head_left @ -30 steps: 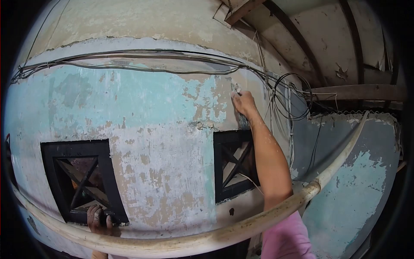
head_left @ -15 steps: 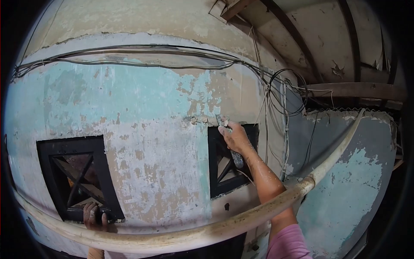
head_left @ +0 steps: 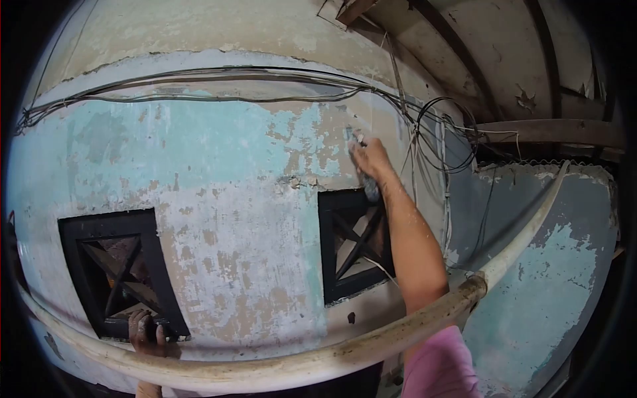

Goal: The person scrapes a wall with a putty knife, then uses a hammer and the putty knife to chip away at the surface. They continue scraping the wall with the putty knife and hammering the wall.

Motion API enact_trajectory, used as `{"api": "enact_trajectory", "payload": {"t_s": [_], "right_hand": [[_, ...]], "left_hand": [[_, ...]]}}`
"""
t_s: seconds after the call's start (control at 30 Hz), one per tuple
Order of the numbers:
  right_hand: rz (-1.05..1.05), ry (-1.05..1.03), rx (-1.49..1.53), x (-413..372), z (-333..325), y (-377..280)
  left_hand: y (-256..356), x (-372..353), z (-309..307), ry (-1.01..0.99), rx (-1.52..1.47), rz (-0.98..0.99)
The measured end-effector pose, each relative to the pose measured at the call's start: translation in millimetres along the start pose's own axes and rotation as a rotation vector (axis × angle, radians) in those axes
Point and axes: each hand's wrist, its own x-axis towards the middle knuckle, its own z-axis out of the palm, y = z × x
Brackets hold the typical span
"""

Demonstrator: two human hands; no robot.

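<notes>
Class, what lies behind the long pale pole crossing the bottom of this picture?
Behind the pole, the patchy wall, left hand, right arm and pink sleeve show. It covers the left wrist, part of the right arm and a strip of wall.

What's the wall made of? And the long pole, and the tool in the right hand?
Wall: probably plaster or cement; dull turquoise and whitish paint, with tan patches showing through.
Pole: perhaps bamboo, smooth and pale, with brown stains and a joint-like ring.
Tool handle: smeared grey, too unclear to tell wood from plastic.
</notes>
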Motion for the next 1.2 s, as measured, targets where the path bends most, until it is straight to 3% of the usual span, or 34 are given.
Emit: {"api": "enact_trajectory", "payload": {"t_s": [0.17, 0.23, 0.3, 0.37, 0.4, 0.5, 0.6, 0.7, 0.73, 0.77, 0.87, 0.93, 0.97, 1.03, 1.07, 1.1, 1.13, 1.17, 1.2], "right_hand": [[0.003, 0.044, -0.036, 38, 2, 0], [-0.043, 0.053, -0.074, 13, 7, 7], [0.14, -0.153, 0.059, -53, 5, -28], [-0.256, -0.002, -0.006, -101, 28, -12], [-0.212, -0.008, -0.006, -101, 26, -12], [-0.115, -0.021, -0.007, -84, 26, -17], [0.017, -0.097, -0.001, -10, 9, -19], [-0.043, -0.008, -0.104, 18, 9, -22], [-0.185, 0.139, -0.217, 9, 16, -23], [-0.214, 0.142, -0.191, -3, 21, -24], [-0.294, 0.091, -0.116, -67, 46, -5], [-0.028, -0.195, 0.025, -138, 37, -33], [0.274, -0.424, 0.151, -179, 16, -73], [0.308, -0.336, 0.454, -250, 17, -74], [0.157, -0.244, 0.561, -291, 49, -37], [0.196, -0.258, 0.627, -333, 59, -36], [0.237, -0.269, 0.692, -375, 70, -35], [0.426, -0.393, 0.683, -410, 64, -74], [0.614, -0.517, 0.657, -446, 58, -112]], "left_hand": [[-21, -8, 7, 0.043, 0.011, 0.076], [-21, -8, 8, 0.046, 0.011, 0.078], [-24, -9, 8, 0.032, 0.005, 0.084], [-20, -10, 11, 0.066, 0.004, 0.083], [-18, -8, 10, 0.074, 0.005, 0.088], [-6, -4, 4, 0.064, 0.007, 0.064], [-7, -3, 2, 0.035, 0.034, 0.066], [-14, -6, 5, 0.063, 0.034, 0.116], [-14, -7, 5, 0.077, 0.026, 0.14], [-17, -9, 6, 0.074, 0.04, 0.138], [-14, -7, 3, 0.089, 0.044, 0.168], [-29, -13, 5, 0.012, 0.013, 0.127], [-32, -14, 2, -0.039, -0.009, 0.083], [-5, -13, -5, 0.089, -0.086, 0.083], [17, -17, -16, 0.056, -0.146, 0.077], [40, -24, -25, 0.018, -0.209, 0.07], [55, -56, -18, -0.055, -0.29, -0.091], [71, -89, -15, -0.139, -0.362, -0.254], [103, -96, -25, -0.471, -0.648, -0.485]]}}
